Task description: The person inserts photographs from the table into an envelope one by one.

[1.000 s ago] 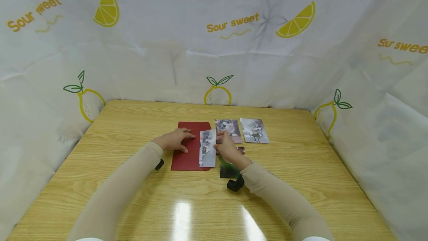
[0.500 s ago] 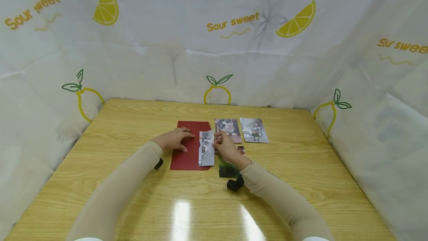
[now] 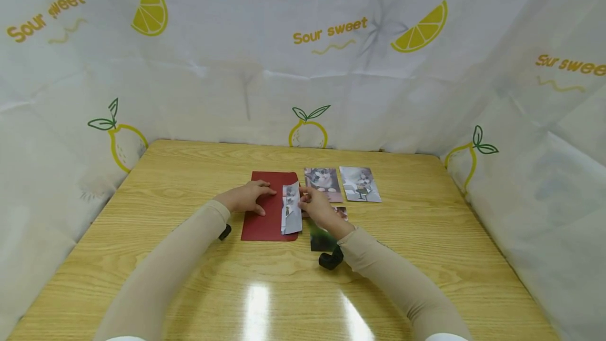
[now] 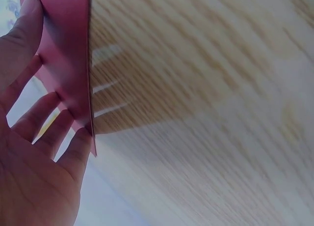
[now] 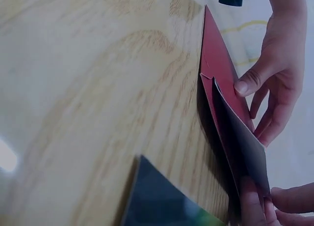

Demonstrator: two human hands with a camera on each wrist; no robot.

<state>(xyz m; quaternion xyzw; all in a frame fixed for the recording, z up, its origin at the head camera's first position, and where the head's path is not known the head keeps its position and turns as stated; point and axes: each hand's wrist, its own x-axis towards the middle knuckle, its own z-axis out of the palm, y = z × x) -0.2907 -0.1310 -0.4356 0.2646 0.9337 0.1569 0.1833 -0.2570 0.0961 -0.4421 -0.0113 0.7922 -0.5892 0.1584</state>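
A red envelope (image 3: pixel 266 225) lies on the wooden table, in front of the person. The left hand (image 3: pixel 246 197) rests on it with fingers spread; the left wrist view shows its fingertips pressing the red paper (image 4: pixel 68 54). At the envelope's right side, a photo card (image 3: pixel 292 214) with a grey and white picture lies partly inside, its left part hidden by the red paper. The right hand (image 3: pixel 318 207) pinches the card's right edge between thumb and fingers. In the right wrist view the card (image 5: pixel 245 137) stands tilted up from the lower red flap (image 5: pixel 218 108).
A cat photo (image 3: pixel 323 179) and another pale photo (image 3: pixel 361 186) lie beyond the right hand. A dark green photo (image 3: pixel 322 238) lies partly under the right wrist. Printed white cloth (image 3: pixel 227 104) hangs behind the table (image 3: pixel 199 283).
The right hand has moved a little left with the photo card, and less of the card shows outside the envelope. The left hand has stayed in place on the envelope.
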